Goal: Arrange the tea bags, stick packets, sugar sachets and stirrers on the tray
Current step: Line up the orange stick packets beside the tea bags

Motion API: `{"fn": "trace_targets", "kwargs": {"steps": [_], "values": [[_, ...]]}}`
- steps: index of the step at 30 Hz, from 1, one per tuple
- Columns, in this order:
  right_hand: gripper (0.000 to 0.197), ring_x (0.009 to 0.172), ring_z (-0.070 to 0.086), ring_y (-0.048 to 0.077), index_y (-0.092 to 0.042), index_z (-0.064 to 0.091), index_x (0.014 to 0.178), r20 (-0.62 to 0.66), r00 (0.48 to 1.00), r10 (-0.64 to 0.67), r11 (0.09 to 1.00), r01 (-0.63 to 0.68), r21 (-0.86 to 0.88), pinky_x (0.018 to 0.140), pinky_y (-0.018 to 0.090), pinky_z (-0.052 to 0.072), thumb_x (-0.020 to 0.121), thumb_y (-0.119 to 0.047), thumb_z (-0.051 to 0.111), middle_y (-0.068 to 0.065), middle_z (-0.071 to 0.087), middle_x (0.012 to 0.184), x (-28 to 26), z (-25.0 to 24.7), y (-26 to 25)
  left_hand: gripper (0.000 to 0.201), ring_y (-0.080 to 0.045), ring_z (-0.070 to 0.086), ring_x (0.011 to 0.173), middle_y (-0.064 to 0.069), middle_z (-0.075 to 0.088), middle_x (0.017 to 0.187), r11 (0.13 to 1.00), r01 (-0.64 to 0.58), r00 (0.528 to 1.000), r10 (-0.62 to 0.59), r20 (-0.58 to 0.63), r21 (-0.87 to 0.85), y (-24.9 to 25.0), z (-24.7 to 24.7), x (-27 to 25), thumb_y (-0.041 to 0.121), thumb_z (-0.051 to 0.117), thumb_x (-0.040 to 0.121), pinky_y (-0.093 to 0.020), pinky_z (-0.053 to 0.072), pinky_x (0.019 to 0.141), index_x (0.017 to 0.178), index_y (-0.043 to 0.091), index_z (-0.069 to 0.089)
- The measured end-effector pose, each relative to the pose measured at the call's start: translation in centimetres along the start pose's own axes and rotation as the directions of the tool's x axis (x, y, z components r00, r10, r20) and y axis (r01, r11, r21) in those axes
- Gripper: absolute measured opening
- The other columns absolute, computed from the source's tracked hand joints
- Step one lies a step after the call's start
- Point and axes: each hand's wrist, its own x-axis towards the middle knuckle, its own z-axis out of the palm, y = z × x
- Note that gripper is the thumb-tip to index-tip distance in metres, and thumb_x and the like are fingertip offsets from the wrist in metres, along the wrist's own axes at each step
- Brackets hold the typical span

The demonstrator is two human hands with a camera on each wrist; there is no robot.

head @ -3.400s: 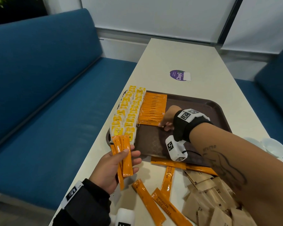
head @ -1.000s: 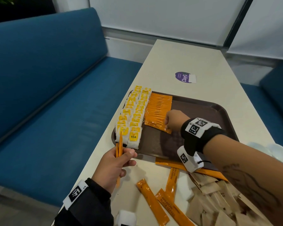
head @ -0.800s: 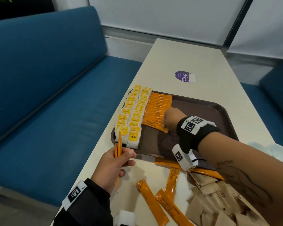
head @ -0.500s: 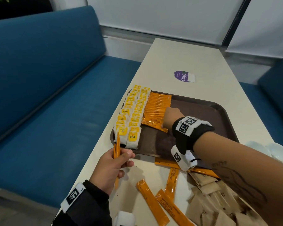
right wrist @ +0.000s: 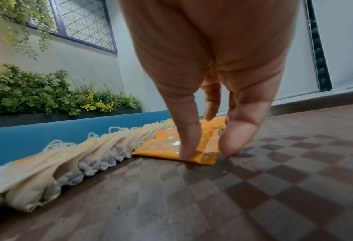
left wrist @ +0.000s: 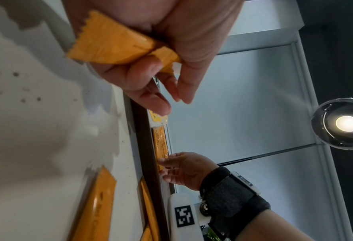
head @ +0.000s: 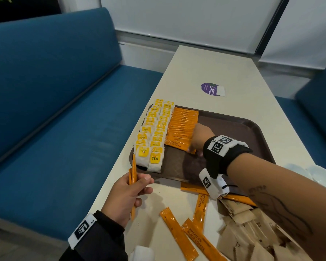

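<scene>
On the brown tray, beside two files of yellow-tagged tea bags, my right hand presses the newest orange coffee stick packet into the overlapped row of stick packets; its straight fingertips bear down on the packet's near end, holding nothing. Seconds ago this hand was only reaching toward the row, and my left hand fanned three or more packets; now the row reaches one packet nearer to me, and the left hand pinches a thinner held bundle, seen edge-on, upright between thumb and curled fingers at the tray's near left corner. I cannot count what remains in it. I judge the stick-packet stage well advanced but unfinished: several loose stick packets lie on the pale table short of the tray, just beside a heap of brown paper sugar sachets not yet placed. Stirrers are not visible in any view. Much of the tray's right half remains bare.
</scene>
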Motion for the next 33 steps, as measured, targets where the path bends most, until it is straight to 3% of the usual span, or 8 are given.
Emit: {"fn": "trace_targets", "kwargs": {"steps": [7,9,12,15,25,28,31,33], "values": [[0.040,0.089,0.069,0.027,-0.001,0.059,0.110,-0.023,1.000,0.013,0.998,-0.014,-0.069,0.075,0.031,0.056,0.077,-0.015,0.076,0.013,0.069,0.101,0.4,0.0,0.0,0.006,-0.018,0.063,0.073,-0.007,0.071,0.085,1.000,-0.012,1.000,0.012,-0.013,0.007,-0.1,-0.4,-0.1,0.015,0.060,0.088,-0.020,0.035,0.045,0.083,0.011,0.060],[0.046,0.093,0.068,0.028,0.000,0.057,0.113,-0.033,0.999,0.036,0.998,-0.038,-0.047,0.080,0.033,0.056,0.076,-0.017,0.078,0.013,0.067,0.105,0.4,-0.1,-0.2,0.006,-0.018,0.063,0.072,-0.008,0.071,0.086,1.000,-0.013,1.000,0.013,-0.016,0.007,0.0,-0.6,-0.2,0.015,0.060,0.088,-0.021,0.035,0.045,0.084,0.010,0.059],[0.072,0.111,0.058,0.032,0.000,0.041,0.128,-0.076,0.992,0.100,0.995,-0.098,0.027,0.092,0.039,0.051,0.072,-0.018,0.081,0.016,0.057,0.121,0.6,0.0,-0.4,0.006,-0.019,0.063,0.073,-0.009,0.070,0.087,1.000,-0.009,1.000,0.009,-0.020,0.009,0.1,-0.8,-0.4,0.015,0.060,0.088,-0.022,0.035,0.047,0.086,0.009,0.060],[0.078,0.116,0.055,0.034,0.000,0.033,0.133,-0.076,0.991,0.114,0.991,-0.108,0.084,0.095,0.039,0.049,0.072,-0.016,0.081,0.018,0.054,0.127,0.7,0.0,-0.5,0.006,-0.019,0.063,0.074,-0.009,0.070,0.087,1.000,-0.005,1.000,0.005,-0.023,0.009,0.1,-0.9,-0.4,0.015,0.060,0.088,-0.023,0.035,0.048,0.087,0.009,0.060],[0.062,0.105,0.063,0.032,0.001,0.045,0.125,-0.020,0.994,0.111,0.977,-0.105,0.186,0.089,0.039,0.054,0.076,-0.015,0.078,0.017,0.061,0.117,0.3,-0.6,0.0,0.006,-0.017,0.063,0.067,-0.007,0.070,0.081,0.999,0.026,1.000,-0.026,-0.010,-0.040,0.3,-0.7,-0.4,0.015,0.058,0.090,-0.019,0.038,0.042,0.086,0.010,0.059],[0.053,0.100,0.064,0.031,0.001,0.050,0.122,0.012,1.000,0.026,0.963,-0.028,0.269,0.086,0.042,0.055,0.078,-0.015,0.076,0.017,0.063,0.111,-1.7,-1.6,0.2,0.008,-0.010,0.054,0.051,-0.006,0.064,0.072,0.999,0.029,0.999,-0.028,0.033,-0.031,0.5,-0.1,-0.6,0.015,0.057,0.090,-0.016,0.037,0.037,0.085,0.009,0.059],[0.033,0.084,0.063,0.018,-0.012,0.056,0.112,0.032,0.981,-0.191,0.873,0.155,0.462,0.064,0.030,0.053,0.082,-0.013,0.072,0.008,0.063,0.101,-5.7,-2.7,0.3,0.017,-0.006,0.037,0.039,-0.003,0.052,0.062,0.998,0.062,0.986,-0.062,0.156,0.004,0.8,0.9,-1.0,0.022,0.058,0.088,-0.014,0.030,0.034,0.090,0.005,0.062],[0.023,0.075,0.062,0.011,-0.021,0.061,0.103,0.094,0.928,-0.361,0.787,0.249,0.564,0.055,0.023,0.047,0.083,-0.017,0.071,0.005,0.065,0.098,-8.7,-2.8,0.4,0.032,-0.005,0.034,0.038,0.000,0.050,0.059,0.995,0.093,0.963,-0.099,0.250,0.034,0.9,1.8,-1.5,0.034,0.058,0.082,-0.013,0.027,0.033,0.092,0.005,0.064]]}}
